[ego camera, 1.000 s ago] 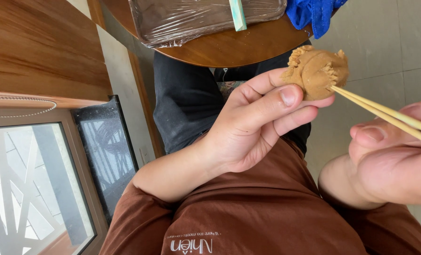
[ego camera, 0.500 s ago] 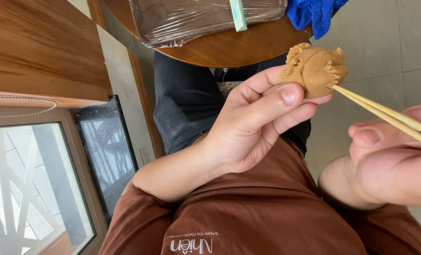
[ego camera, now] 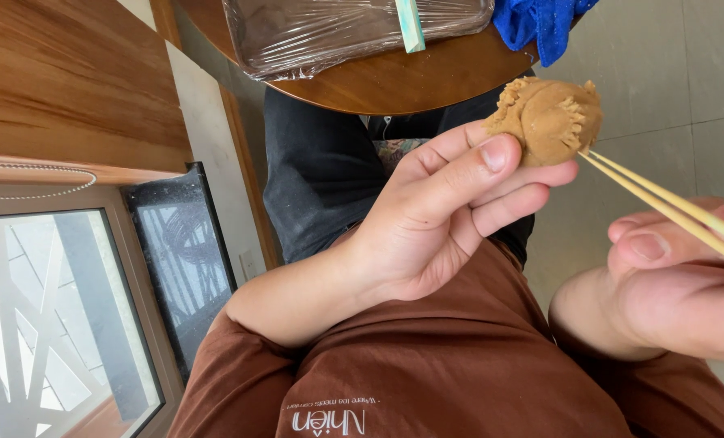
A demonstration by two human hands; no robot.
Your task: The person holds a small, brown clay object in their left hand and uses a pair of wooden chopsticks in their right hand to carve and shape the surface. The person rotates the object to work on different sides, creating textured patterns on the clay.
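Our left hand pinches the tan dough piece at its fingertips, held in the air just past the round table's edge; our right hand is closed on the chopsticks, tips at the dough. It looks soft and easily dented — best held lightly by its smooth underside, away from the crimped ridges — with open floor to the right

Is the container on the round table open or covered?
Covered. Clear plastic wrap stretches, wrinkled and shiny, over the container on the round wooden table, and a pale green strip lies across it.
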